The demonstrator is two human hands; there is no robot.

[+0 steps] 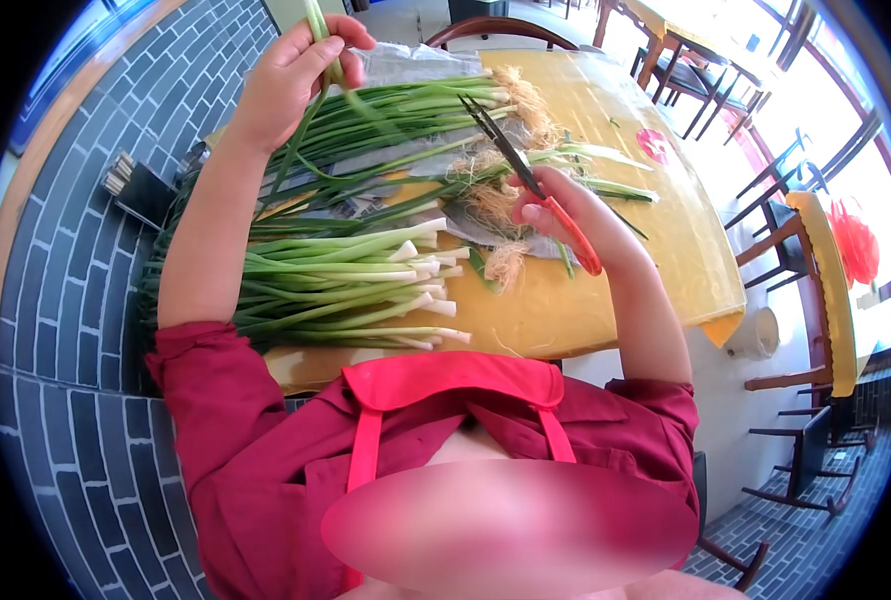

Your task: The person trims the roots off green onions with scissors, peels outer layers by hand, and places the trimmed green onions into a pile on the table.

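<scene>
Left hand [310,75] is up over the far left part of the table [670,245], yellow-covered, fingers curled round a long, slender pale-green scallion [316,20]. Grip narrow, wrapped on the stalk; could be more than one stalk, can't tell from here. Pale part points up and out of view, green leaves hang below the hand.

Right hand [570,205] has its grip around black-bladed scissors with orange-red handles [507,148], blades pointing away from the body, over the table near stringy tan root clumps [505,262].

Handling, my judgement: scallion is light, next to no weight. Pale shank fairly stiff and smooth, probably slippery if damp; leaves soft, floppy, easy to crease or tear. Best hold is the firm shank, just above where it turns to leaf, light pinch. Grabbing leaf tips would let it bend and swing. Scissors look stiff, hold by the handles only.

Nearer the body on the table, a green bundle of scallions with bare white ends [335,285], ends toward the right; should lift best from the white ends. Farther off, a green bundle of rooted scallions [405,105], roots tangled, likely to snag neighbours.
</scene>
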